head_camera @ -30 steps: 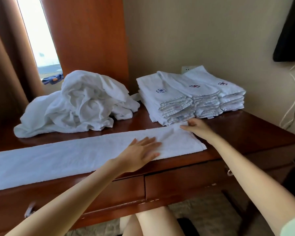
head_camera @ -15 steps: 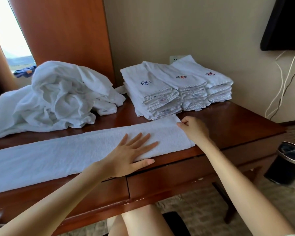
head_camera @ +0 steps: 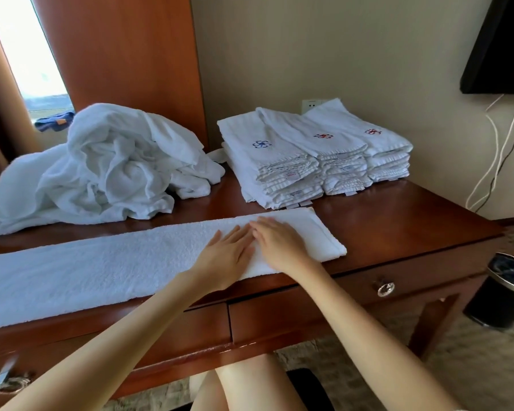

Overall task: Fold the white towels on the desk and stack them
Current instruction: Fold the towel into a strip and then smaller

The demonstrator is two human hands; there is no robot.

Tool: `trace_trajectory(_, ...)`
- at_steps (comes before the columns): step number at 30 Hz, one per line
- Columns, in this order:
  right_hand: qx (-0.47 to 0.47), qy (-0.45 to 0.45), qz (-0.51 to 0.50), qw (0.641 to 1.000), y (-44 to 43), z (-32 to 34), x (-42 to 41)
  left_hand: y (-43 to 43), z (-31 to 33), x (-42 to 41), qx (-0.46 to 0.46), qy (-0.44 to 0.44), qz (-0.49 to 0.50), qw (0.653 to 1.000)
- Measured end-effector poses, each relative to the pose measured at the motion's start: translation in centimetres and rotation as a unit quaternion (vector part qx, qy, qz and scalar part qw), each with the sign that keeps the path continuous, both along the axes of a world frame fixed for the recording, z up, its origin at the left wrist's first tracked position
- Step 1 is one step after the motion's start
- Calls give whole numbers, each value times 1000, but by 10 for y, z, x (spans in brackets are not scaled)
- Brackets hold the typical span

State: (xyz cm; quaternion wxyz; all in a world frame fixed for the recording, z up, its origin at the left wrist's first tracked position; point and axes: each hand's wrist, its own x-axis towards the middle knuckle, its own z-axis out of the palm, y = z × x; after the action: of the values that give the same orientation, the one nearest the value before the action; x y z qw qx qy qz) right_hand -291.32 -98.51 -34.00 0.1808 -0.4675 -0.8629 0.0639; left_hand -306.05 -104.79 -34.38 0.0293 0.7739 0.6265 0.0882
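Note:
A long white towel [head_camera: 95, 268], folded into a narrow strip, lies along the front of the wooden desk [head_camera: 398, 221]. My left hand [head_camera: 227, 256] and my right hand [head_camera: 279, 247] both rest flat on it side by side, near its right end, fingers together and holding nothing. Behind them to the right are stacks of folded white towels [head_camera: 309, 155] with small embroidered marks. A heap of crumpled white towels [head_camera: 110, 167] lies at the back left of the desk.
A black waste bin [head_camera: 499, 295] stands on the floor to the right of the desk. White cables [head_camera: 493, 155] hang down the wall under a dark screen [head_camera: 499, 46]. A wooden panel [head_camera: 125, 54] and a window are behind the heap.
My right hand has moved left from the towel's right end corner onto its top, beside my left hand. The view has shifted slightly.

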Motion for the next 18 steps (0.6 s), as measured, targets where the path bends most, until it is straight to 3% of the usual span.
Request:
trace_trajectory(7,-91,-95,-32,991,13,0,13,-27,2,-111,-28,2,125,992)
trace_trajectory(14,-27,-174,-105,979,0,11,-25,-109,12,-242,-48,19,285,957)
trace_trajectory(18,-1,-134,42,990,-41,24,-138,-141,18,-278,-52,16,306,950)
